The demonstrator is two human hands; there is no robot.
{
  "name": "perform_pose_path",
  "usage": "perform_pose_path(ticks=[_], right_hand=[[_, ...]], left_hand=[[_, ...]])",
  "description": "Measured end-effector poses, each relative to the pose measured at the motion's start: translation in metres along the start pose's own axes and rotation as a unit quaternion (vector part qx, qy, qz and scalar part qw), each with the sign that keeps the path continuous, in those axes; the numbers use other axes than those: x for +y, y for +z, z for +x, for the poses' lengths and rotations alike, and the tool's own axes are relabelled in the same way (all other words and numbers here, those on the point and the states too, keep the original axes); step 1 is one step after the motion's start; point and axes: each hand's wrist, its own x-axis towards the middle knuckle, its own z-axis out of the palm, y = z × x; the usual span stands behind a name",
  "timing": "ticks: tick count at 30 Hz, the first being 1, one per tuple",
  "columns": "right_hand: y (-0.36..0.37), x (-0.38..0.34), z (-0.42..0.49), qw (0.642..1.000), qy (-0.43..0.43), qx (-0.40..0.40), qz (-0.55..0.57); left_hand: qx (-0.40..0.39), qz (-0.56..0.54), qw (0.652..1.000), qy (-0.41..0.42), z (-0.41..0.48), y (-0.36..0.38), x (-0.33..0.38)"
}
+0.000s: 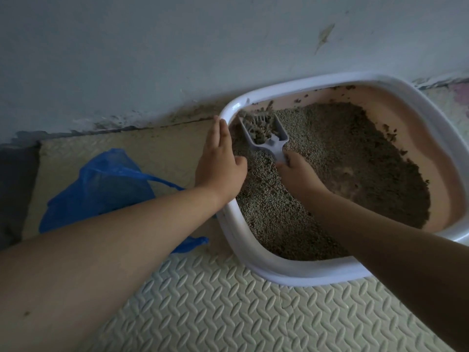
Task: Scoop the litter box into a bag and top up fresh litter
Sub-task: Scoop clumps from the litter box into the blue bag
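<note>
The person is sifting a load in the far left corner of the white-rimmed, pink-lined plastic litter box (253, 265). This step is going best if the grey slotted plastic scoop (264, 130) is being held level and shaken gently over the grey-brown granular litter (330, 153), so that loose grains are falling through the slots and only clumps are riding in the bowl. Only then is it worth swinging the load left over the rim to the crumpled blue plastic bag (101, 189), which is lying on the cream embossed foam floor mat (203, 313) just beside the box. The right hand (297, 171) is closing its grip round the end of the scoop's handle, though its fingers are mostly hidden, so the wrap is probably full rather than plainly so. The left hand (220, 158) is lying flat on the box's left rim, fingers straight and pressed together, steadying it and holding nothing.
</note>
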Motion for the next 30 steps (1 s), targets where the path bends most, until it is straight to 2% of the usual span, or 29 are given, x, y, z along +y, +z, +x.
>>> perform_pose_path(ticks=[7, 18, 24, 30], right_hand=[[0.011, -0.001, -0.004, 1.0, 0.017, 0.01, 0.024], [-0.048, 0.036, -0.025, 0.995, -0.069, 0.011, -0.064], [-0.098, 0.064, -0.036, 0.995, -0.05, 0.064, -0.057], [-0.136, 0.077, -0.038, 0.981, -0.077, 0.121, -0.127]], left_hand=[[-0.002, 0.008, 1.0, -0.004, -0.001, -0.001, 0.001], [-0.012, 0.003, 1.0, -0.002, -0.001, -0.002, 0.0], [-0.01, 0.012, 1.0, -0.005, -0.001, -0.001, 0.0], [-0.013, 0.016, 1.0, -0.001, 0.0, -0.001, -0.001]])
